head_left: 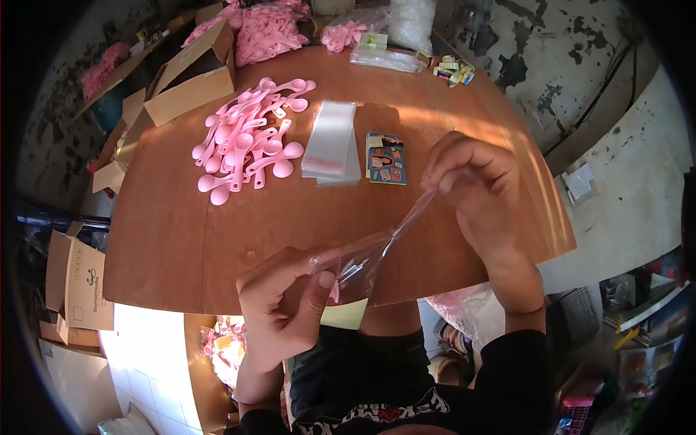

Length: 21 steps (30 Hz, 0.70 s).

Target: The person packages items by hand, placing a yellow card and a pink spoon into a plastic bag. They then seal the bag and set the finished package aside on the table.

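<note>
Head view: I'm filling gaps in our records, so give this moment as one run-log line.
left hand: holds clear bag | right hand: pinches bag's other end | pink spoons: heaped on table

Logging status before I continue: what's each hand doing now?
Left hand: closed on a clear plastic bag, pink item at the thumb.
Right hand: closed, pinching the bag's drawn-out end.

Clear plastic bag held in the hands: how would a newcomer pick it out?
At the brown wooden table, find the left hand and right hand. The glossy clear plastic bag stretches between them; unlike the flat stacked clear plastic sleeves, it is held up, with something pink at its left end.
</note>
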Each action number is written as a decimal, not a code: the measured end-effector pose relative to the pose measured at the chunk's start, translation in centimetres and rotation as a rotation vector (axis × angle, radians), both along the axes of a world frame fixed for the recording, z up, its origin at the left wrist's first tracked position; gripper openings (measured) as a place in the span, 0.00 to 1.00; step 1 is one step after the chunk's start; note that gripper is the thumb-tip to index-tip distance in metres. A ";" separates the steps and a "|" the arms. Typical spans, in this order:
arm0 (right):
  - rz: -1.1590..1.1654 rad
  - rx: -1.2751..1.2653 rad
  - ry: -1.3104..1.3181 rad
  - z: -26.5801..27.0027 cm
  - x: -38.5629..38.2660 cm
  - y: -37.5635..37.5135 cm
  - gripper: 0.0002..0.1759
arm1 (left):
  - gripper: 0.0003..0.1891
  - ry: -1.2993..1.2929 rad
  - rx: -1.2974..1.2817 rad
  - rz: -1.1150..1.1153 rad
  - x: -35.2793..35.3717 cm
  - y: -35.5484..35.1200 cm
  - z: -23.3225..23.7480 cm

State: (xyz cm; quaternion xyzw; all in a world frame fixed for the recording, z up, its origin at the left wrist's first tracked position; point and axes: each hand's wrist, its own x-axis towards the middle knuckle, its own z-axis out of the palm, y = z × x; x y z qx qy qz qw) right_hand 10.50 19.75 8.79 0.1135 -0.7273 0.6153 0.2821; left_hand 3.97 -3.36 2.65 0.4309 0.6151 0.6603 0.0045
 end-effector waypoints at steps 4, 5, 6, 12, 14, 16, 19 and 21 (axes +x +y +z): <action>0.529 -0.312 0.184 1.7 -1.2 13.0 0.07 | 0.14 -0.152 0.266 0.099 -0.3 -0.3 -0.5; 0.639 -0.419 0.157 -0.1 -2.3 16.6 0.08 | 0.15 -0.178 0.285 0.124 -0.4 -0.3 -0.4; 0.090 0.003 -0.260 -3.0 -3.5 20.9 0.10 | 0.16 -0.178 0.280 0.140 -0.4 -0.2 -0.1; -1.048 0.757 -0.208 -9.4 -2.6 21.2 0.16 | 0.17 -0.212 0.194 0.172 -1.3 0.0 -0.7; -0.791 0.526 -0.258 -8.5 -2.3 16.8 0.16 | 0.17 -0.305 0.162 0.139 -1.5 0.5 -0.7; -0.390 0.368 -0.277 -5.7 -2.0 10.6 0.16 | 0.17 -0.287 0.162 0.150 -1.7 1.3 -0.9; 0.028 0.321 -0.248 -3.2 -1.4 2.5 0.16 | 0.18 -0.289 0.158 0.133 -1.7 2.3 -0.8; 0.096 0.079 -0.236 -2.8 -1.7 -1.6 0.14 | 0.20 -0.263 0.120 0.091 -1.5 2.6 -0.3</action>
